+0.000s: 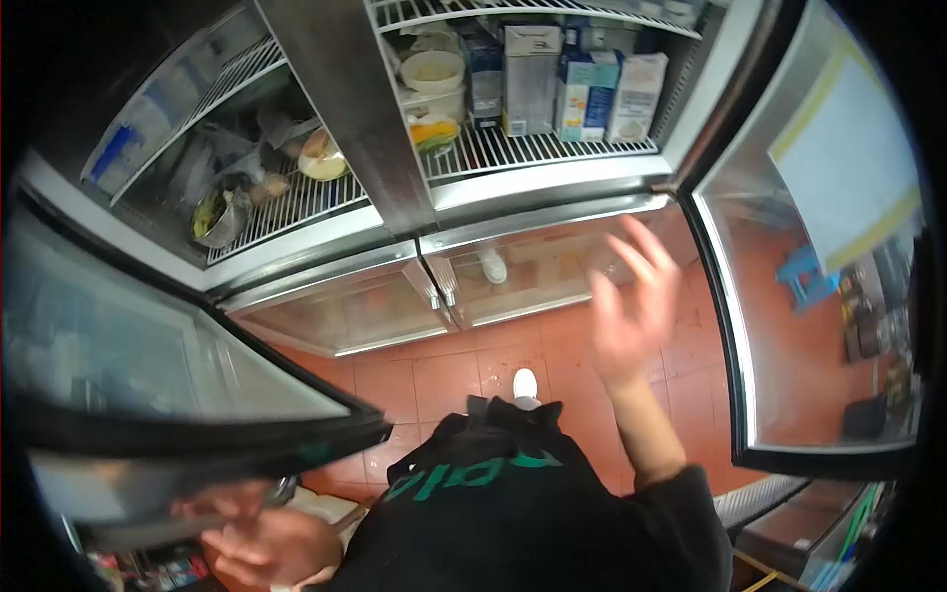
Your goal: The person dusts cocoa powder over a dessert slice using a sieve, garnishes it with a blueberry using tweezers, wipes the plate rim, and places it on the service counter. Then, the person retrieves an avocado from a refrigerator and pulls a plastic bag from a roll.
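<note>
My right hand is raised in front of the lower refrigerator doors, fingers spread and slightly blurred, with nothing in it. To its right, the right glass door of the upper compartment stands wide open. At the lower left, my left hand is beside the swung-out left glass door. Its fingers look stretched out and apart, though blurred; whether they touch the door I cannot tell. On the right-hand wire shelf are several cartons and a white tub.
Bags, a bowl of greens and a round container sit on the left shelf. A steel post divides the compartments. The lower glass doors are closed. Red tiles cover the floor; a blue stool shows through the right door.
</note>
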`<state>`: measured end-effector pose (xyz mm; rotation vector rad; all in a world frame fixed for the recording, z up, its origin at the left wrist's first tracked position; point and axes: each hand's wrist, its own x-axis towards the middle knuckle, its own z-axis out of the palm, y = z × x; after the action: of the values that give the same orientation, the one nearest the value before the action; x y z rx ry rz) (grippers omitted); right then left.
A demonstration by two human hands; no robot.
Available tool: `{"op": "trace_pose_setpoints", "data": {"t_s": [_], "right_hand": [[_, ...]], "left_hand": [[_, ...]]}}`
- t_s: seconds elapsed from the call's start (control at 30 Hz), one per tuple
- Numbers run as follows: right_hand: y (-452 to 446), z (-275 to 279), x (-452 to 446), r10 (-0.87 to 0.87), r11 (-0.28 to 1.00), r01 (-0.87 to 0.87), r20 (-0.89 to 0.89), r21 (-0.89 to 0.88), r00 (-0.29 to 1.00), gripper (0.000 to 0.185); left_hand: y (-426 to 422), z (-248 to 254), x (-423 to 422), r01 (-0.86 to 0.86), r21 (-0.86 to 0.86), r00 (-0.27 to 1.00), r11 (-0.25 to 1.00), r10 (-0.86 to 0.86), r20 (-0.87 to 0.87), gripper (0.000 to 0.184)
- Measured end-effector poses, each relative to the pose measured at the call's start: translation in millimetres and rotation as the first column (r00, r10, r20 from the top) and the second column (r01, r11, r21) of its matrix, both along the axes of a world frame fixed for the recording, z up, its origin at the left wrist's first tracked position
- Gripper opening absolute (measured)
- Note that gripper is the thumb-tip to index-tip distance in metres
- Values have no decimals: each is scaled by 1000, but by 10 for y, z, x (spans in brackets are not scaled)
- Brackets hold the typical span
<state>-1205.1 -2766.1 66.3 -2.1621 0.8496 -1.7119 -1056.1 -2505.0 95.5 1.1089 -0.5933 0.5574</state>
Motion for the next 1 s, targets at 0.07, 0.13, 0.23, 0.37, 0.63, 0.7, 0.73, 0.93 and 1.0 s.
{"op": "trace_pose_setpoints", "data": {"t_s": [0.07,0.13,0.23,0.37,0.63,0.7,0.73,0.93,1.0], "right_hand": [[-625,-253,427,175,983,-164,-172,78,969,24],[-1182,-556,865,325,932,-276,-202,236,924,23],[-2065,-1001,1561,476,829,-380,-161,410,864,21],[-2770,-831,2376,597,385,-511,215,769,773,35],[-3131,-784,3251,492,167,-583,445,795,748,35],[-3173,-774,3286,477,202,-570,429,796,767,35],[-3180,-764,3283,466,223,-565,422,795,778,35],[-3095,-631,3024,353,361,-468,347,806,869,34],[-3014,-564,2856,313,392,-431,323,813,893,34]], "left_hand": [[302,0,17,-203,8,978,979,203,-42,51],[653,62,78,-395,13,913,918,394,-106,52],[1228,174,124,-626,14,758,780,613,-224,54],[1307,351,209,-851,-6,501,526,807,-314,57],[1131,-173,685,-864,189,-176,-467,631,756,35],[818,-409,1076,-986,169,56,-4,935,350,31],[603,-499,1330,-965,259,139,36,911,389,31],[-468,-628,2958,-426,317,794,847,518,-318,24],[-726,-682,3276,-151,402,938,903,259,-229,20]]}}
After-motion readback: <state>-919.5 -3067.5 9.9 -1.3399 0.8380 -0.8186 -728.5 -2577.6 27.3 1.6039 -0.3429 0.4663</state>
